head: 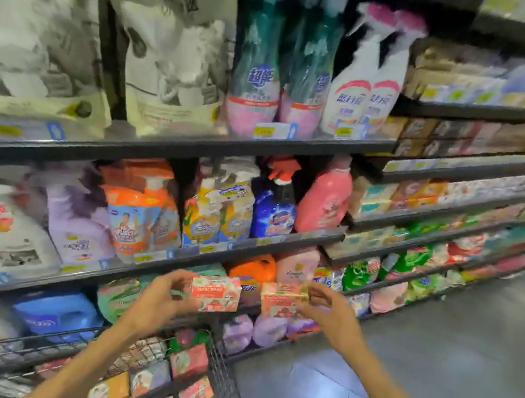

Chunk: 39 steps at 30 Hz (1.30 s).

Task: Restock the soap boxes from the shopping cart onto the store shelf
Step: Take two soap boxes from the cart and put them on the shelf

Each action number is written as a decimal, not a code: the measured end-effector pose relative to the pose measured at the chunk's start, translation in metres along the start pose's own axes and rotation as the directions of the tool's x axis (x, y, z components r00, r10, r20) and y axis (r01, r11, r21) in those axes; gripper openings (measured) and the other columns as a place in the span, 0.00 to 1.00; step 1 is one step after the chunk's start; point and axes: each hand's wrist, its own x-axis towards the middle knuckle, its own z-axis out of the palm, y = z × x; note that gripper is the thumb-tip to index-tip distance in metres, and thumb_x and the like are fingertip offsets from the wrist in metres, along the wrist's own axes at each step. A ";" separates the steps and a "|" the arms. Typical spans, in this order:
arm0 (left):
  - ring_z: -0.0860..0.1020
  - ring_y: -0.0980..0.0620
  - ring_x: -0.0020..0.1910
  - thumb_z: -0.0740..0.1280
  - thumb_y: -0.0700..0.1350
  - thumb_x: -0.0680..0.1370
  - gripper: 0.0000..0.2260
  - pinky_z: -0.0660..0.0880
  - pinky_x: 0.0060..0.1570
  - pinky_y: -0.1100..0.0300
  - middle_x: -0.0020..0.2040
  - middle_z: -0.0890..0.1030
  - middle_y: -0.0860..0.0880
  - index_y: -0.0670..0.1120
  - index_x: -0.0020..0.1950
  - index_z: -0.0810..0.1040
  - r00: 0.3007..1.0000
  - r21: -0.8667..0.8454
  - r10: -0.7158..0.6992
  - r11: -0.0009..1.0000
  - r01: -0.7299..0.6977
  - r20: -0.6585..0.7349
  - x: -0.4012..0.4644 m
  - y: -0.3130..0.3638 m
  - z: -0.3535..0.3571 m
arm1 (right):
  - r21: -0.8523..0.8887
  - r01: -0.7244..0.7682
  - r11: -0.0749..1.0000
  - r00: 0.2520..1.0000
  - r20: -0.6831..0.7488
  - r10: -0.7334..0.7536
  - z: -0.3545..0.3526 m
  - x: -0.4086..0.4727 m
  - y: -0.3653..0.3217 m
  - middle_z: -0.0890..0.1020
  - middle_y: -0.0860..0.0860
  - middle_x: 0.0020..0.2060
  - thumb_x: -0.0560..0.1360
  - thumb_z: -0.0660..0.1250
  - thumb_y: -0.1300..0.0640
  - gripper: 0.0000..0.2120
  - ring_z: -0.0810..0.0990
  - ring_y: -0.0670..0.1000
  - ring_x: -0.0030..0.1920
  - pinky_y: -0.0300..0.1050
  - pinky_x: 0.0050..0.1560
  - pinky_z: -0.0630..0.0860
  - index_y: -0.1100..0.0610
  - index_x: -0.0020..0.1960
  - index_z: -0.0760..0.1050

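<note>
Two soap boxes are up off the cart: the left hand (166, 290) pinches one box (215, 293), the right hand (327, 308) the other box (282, 299), both held before the shelf (174, 262) (neither placed yet). Several more boxes (189, 360) wait in the shopping cart (223, 383).

Motion blur smears the small soap boxes (472, 140) on the far right shelves (498, 109) past reading, the white bags (32, 31) at upper left run off the edge, and the shopping cart (217, 375) is cut by the bottom edge.
</note>
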 end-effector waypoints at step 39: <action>0.81 0.65 0.50 0.77 0.46 0.73 0.18 0.77 0.51 0.64 0.52 0.85 0.58 0.55 0.61 0.78 0.765 -0.097 0.507 0.852 -0.515 0.398 0.218 0.541 0.574 | 0.117 0.149 0.982 0.814 -0.579 -0.054 -0.730 -0.034 0.058 0.85 0.50 0.51 0.72 0.76 0.60 0.19 0.85 0.52 0.51 0.48 0.55 0.81 0.54 0.62 0.78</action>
